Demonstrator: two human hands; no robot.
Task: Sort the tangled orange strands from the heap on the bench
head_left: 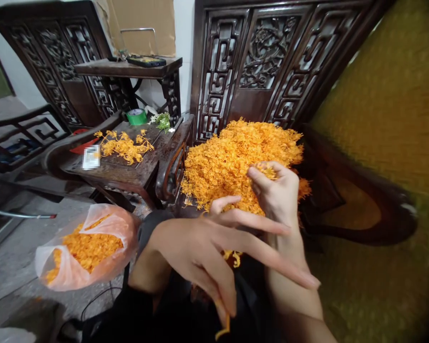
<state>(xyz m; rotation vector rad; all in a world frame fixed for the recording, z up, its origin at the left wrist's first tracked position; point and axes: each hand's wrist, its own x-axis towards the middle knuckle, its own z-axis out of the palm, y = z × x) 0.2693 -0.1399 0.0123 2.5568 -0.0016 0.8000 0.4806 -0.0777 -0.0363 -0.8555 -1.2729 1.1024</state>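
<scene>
My left hand (200,247) is over my lap, palm down. Its thumb and forefinger pinch a thin curled orange strand (224,328), while the other fingers stretch to the right. Behind it, my right hand (276,193) is at the front of a big heap of orange, frilly flower-like pieces (236,152) on a dark wooden seat. Its fingers are curled around some of these orange pieces (267,171); how many is hidden. A few more orange bits (234,258) show below my left hand.
To the left on the floor stands a clear plastic bag (103,214) of orange pieces. A side table (128,174) holds an orange sprig (127,147), green tape (136,116) and small white flowers (161,121). A phone (146,61) lies on a higher stand. Carved chair arms flank the heap.
</scene>
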